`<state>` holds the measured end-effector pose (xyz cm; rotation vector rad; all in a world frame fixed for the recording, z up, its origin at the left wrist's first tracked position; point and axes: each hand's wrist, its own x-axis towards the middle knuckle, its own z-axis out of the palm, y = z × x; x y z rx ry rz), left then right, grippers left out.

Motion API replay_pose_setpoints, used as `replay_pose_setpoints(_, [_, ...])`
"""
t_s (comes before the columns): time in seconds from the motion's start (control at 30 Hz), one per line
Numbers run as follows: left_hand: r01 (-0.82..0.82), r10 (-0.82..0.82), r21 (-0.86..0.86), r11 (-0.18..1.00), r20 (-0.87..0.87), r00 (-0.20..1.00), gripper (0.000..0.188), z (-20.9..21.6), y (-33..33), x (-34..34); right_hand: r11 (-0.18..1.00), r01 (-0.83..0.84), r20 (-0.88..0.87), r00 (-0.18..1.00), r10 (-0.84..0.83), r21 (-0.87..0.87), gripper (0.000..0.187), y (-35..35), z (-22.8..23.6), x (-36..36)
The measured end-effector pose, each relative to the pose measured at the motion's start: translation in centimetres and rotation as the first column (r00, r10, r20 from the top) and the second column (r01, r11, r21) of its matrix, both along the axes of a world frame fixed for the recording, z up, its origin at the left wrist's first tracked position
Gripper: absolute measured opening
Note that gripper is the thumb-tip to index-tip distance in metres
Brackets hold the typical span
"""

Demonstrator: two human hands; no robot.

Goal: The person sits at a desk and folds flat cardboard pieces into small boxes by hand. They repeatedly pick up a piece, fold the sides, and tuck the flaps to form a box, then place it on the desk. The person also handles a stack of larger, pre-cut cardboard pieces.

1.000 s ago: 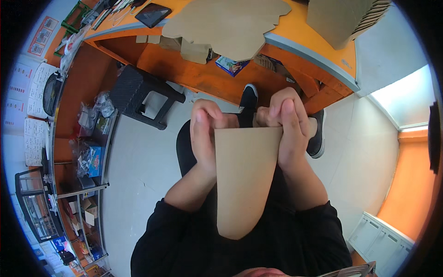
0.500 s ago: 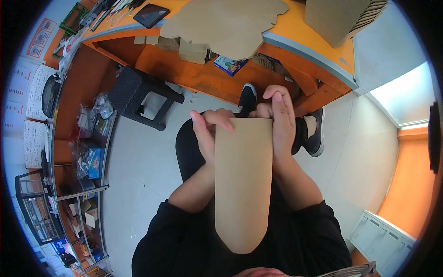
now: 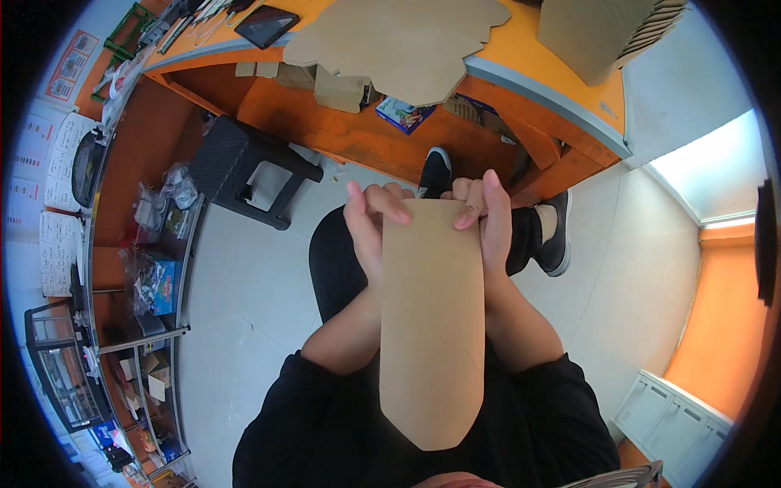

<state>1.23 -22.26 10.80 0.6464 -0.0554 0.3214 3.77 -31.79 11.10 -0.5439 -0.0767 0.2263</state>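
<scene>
A long tan cardboard piece (image 3: 431,325) extends from my hands back toward my chest, its near end tapering to a blunt tip. At its far left corner, my left hand (image 3: 374,220) grips it with bent fingers lying over the top face. My right hand (image 3: 486,218) pinches the far right corner, a fingertip pressed on the surface. Both thumbs point up and away from the sheet. The cardboard hides its own underside and the fingers beneath.
Ahead stands an orange desk (image 3: 521,61) with a large irregular cardboard sheet (image 3: 390,41), a dark tablet (image 3: 266,27) and a cardboard box (image 3: 582,37). A black stool (image 3: 244,167) is left of my legs. Cluttered shelves (image 3: 146,325) line the left; white lockers (image 3: 671,415) are lower right.
My right hand has lowered its raised fingers and now grips the far right corner of the cardboard. The piece has shifted slightly away and to the right.
</scene>
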Motion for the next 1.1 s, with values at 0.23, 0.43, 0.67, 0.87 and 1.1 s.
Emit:
replay_pose_setpoints(0.23, [0.218, -0.167, 0.570, 0.792, -0.140, 0.976, 0.031, 2.4, 4.6, -0.4, 0.766, 0.183, 0.398, 0.912, 0.103, -0.616, 0.021, -4.4, 1.1, 2.4])
replay_pose_setpoints(0.43, [-0.492, 0.022, 0.850, 0.188, 0.498, 0.867, 0.035, 4.5, 9.2, -1.9, 0.804, 0.001, 0.342, 0.905, 0.252, -0.595, 0.043, -8.5, 1.0, 3.2])
replay_pose_setpoints(0.67, [-0.679, -0.133, 0.647, -0.347, 0.683, 0.718, 0.056, 5.4, 11.1, -3.9, 0.817, 0.262, 0.760, 0.580, 0.293, -0.514, 0.015, -7.4, 2.1, 2.0])
replay_pose_setpoints(0.87, [-0.466, -0.334, 0.523, -0.713, 0.331, 0.882, 0.035, 5.7, 10.3, -6.5, 0.504, 0.610, 0.735, 0.203, 0.647, -0.612, 0.019, -3.8, -0.1, -0.2])
replay_pose_setpoints(1.1, [-0.533, -0.322, 0.252, -0.808, 0.569, 0.756, 0.024, -0.8, 15.6, -11.7, 0.278, 0.708, 0.637, 0.306, 0.707, -0.649, 0.039, -0.3, -5.7, -4.8])
